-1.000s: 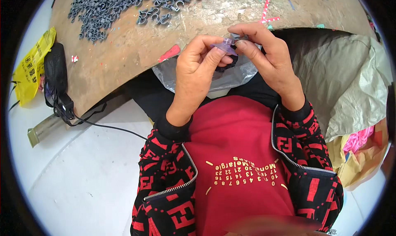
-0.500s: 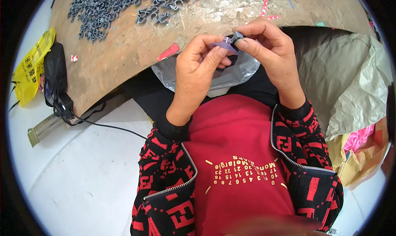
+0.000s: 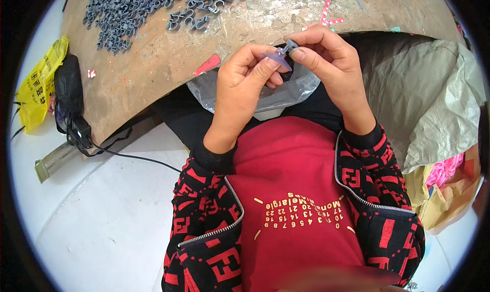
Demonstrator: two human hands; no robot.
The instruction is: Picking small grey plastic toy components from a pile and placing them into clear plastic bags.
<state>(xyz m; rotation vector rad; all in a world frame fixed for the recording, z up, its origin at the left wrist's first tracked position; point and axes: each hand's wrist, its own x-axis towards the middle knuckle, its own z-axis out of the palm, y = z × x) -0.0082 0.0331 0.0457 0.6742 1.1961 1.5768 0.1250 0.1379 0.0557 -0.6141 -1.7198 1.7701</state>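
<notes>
Between the thumb and fingers of my left hand [image 3: 246,77] is a purplish see-through suction cup [image 3: 277,58], its wide rim tilted toward my thumb. My right hand [image 3: 329,59] pinches a small grey plastic clip [image 3: 289,46] by thumb and forefinger. The clip meets the suction cup's knob; whether it is fully seated on it I cannot tell. Both hands are held just off the near edge of the table, above a clear plastic bag [image 3: 293,95]. On the far left of the table lies a large pile of similar grey clips [image 3: 125,13].
The worn brown table [image 3: 153,69] curves across the top. Red scraps [image 3: 207,65] lie along its edge. A yellow bag [image 3: 41,85] and a black pouch [image 3: 69,85] with a cable are at left. A grey-green sack [image 3: 429,98] and pink material [image 3: 445,170] are at right.
My right hand has shifted slightly left with the clip, which now lines up with the suction cup's knob. My left hand stays nearly in place, still gripping the cup.
</notes>
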